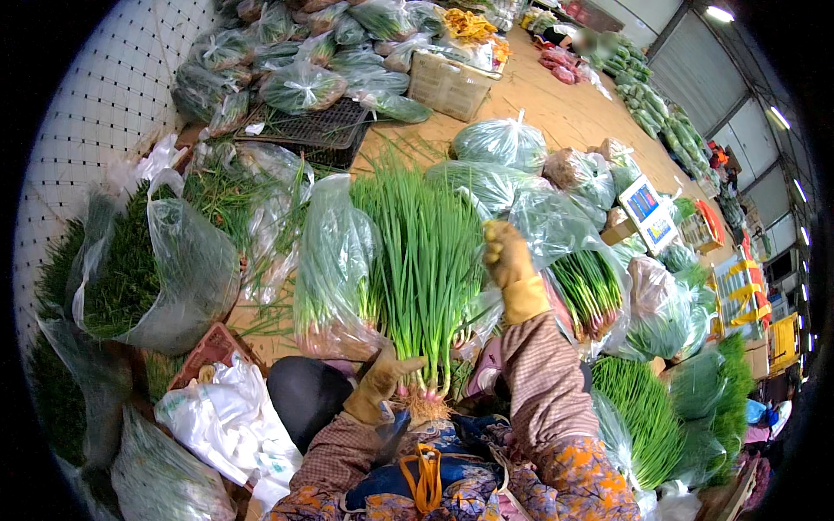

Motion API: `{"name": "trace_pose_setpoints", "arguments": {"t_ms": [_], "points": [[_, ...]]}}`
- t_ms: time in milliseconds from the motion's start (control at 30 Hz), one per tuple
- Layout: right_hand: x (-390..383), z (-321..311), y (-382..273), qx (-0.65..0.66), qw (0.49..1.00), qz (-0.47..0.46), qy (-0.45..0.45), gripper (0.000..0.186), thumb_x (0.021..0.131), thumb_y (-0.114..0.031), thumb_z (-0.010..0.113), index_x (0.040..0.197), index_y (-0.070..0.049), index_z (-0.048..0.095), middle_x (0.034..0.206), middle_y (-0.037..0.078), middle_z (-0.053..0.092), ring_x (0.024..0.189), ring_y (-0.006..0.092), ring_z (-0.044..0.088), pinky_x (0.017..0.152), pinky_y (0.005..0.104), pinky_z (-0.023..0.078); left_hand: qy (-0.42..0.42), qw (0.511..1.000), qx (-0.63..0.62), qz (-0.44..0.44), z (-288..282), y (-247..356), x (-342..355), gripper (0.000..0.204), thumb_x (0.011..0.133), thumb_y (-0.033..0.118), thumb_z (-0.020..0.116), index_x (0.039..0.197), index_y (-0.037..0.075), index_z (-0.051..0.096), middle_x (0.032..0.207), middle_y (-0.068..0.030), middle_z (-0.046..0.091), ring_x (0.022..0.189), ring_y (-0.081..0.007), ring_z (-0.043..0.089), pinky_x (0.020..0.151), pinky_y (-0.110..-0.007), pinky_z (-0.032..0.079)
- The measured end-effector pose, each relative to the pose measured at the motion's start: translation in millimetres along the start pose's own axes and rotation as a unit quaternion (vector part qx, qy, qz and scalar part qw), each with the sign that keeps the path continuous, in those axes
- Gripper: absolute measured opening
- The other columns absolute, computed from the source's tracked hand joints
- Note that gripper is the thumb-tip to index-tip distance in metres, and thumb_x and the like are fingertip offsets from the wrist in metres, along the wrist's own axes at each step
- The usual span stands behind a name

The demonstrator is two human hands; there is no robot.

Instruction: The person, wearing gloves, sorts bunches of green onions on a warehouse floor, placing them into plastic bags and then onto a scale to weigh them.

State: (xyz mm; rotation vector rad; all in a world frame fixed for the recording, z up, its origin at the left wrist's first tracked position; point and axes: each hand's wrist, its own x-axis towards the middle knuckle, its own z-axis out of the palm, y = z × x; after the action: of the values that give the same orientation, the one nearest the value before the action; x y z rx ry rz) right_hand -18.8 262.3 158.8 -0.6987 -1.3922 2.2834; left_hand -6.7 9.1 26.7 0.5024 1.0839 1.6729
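My left hand point(378, 386), in a tan glove, grips the lower stems of a loose bunch of green onions point(421, 286), one finger stretched across them above the pale roots. At the bunch's upper right, my gloved right hand point(508, 265) is closed on what looks like the edge of a clear plastic bag point(473, 200). A bagged bunch point(334, 260) lies just left of the loose one, and another bagged bunch point(586, 295) lies to the right of my right hand.
Bagged greens point(304, 87) pile at the back beside a crate point(447, 87) and black trays point(295, 135). A scale display point(647, 213) stands right. More greens point(130, 269) and white bags point(221, 417) are left, onion bunches point(647, 417) lower right. A person point(560, 39) is far back.
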Motion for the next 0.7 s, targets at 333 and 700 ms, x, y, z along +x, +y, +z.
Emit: {"name": "trace_pose_setpoints", "arguments": {"t_ms": [333,700], "points": [[-68,30,-69,-0.53,0.778,0.019,-0.336,0.037,0.082,-0.026,0.059,0.112,-0.007,0.055,0.093,0.005,0.062,0.076,0.01,0.056,0.069,0.0226,0.045,-0.038,0.996,-0.016,0.08,12,19,-5,0.041,0.074,0.015,0.063,0.111,0.003,0.052,0.105,-0.0096,0.058,0.092,-0.0201,0.058,0.079,-0.034,0.047],[-1,38,-37,-0.748,0.601,-0.216,-0.182,0.02,0.073,-0.014,0.055,0.091,-0.007,0.059,0.085,0.014,0.061,0.081,0.0314,0.058,0.07,0.0371,0.046,-0.078,0.967,0.234,-0.069,-40,-41,2,0.054,0.077,0.028,0.061,0.117,-0.002,0.042,0.111,-0.0166,0.051,0.101,-0.0227,0.051,0.088,-0.027,0.037]]}}
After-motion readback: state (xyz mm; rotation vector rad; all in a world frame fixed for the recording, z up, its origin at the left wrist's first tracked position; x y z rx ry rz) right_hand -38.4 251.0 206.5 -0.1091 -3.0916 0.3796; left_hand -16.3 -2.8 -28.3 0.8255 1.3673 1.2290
